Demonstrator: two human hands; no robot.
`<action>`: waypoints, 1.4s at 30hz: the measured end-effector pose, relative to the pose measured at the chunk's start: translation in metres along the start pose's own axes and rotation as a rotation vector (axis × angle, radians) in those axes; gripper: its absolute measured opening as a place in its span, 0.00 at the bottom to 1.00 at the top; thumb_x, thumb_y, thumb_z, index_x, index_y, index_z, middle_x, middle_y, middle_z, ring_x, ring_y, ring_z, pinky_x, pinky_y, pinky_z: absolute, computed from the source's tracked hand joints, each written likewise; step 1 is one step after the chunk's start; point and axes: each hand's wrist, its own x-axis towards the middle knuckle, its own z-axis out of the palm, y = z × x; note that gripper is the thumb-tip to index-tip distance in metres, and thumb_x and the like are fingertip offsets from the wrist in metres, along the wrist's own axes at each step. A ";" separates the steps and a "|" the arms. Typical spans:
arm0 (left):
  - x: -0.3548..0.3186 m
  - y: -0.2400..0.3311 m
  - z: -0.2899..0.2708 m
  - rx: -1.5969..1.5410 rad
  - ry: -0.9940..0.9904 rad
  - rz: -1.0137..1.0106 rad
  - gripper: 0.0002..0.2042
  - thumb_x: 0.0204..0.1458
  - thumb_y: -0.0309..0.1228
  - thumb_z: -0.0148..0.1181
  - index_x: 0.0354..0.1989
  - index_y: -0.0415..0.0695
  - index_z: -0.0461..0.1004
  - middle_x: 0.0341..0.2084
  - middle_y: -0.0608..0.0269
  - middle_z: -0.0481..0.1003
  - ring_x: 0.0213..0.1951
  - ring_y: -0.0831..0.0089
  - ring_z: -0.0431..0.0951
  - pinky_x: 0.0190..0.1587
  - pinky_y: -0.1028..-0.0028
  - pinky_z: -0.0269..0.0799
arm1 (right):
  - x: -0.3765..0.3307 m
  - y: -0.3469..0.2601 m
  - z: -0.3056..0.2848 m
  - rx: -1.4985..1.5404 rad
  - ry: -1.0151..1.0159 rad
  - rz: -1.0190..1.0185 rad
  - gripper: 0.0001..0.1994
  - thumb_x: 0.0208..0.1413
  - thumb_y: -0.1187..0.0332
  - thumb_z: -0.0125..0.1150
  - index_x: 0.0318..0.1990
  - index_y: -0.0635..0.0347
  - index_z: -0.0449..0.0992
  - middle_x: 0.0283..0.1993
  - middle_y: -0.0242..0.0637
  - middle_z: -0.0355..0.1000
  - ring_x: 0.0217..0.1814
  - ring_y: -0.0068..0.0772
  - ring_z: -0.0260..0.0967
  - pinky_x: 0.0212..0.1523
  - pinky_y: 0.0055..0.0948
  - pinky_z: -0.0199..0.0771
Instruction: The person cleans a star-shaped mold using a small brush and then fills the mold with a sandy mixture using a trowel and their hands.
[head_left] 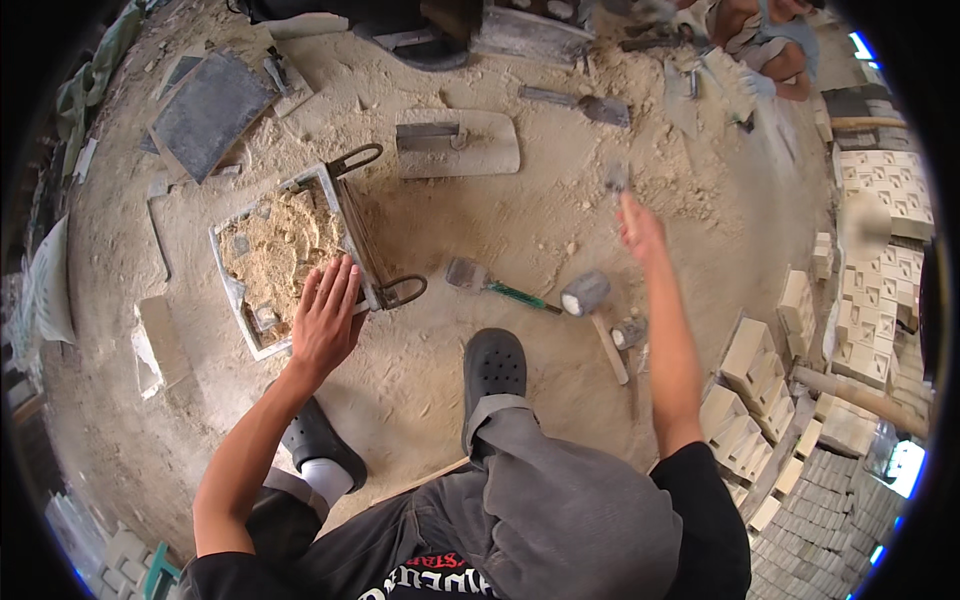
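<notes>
Sandy mix fills the square metal mould frame point(280, 262) on the ground, and the left hand point(325, 315) lies flat on its near-right edge, fingers spread, gripping nothing. Right hand point(638, 225) is up and blurred, so its grip is anyone's guess; the grey-headed rubber mallet point(590, 300) lies just below it.

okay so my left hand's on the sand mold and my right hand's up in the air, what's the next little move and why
Probably press the left hand flat into the loose sand: it heaps unevenly in the square metal mold, and the fingers already rest at its edge. The right hand looks empty, away from the mallet.
</notes>
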 end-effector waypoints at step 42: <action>-0.018 0.006 -0.009 -0.163 0.247 -0.175 0.23 0.50 0.43 0.67 0.55 0.52 0.73 0.64 0.59 0.63 0.70 0.59 0.57 0.72 0.55 0.47 | -0.137 -0.021 0.067 -0.089 -0.630 -0.404 0.26 0.64 0.57 0.56 0.68 0.52 0.64 0.42 0.39 0.76 0.16 0.22 0.67 0.11 0.22 0.65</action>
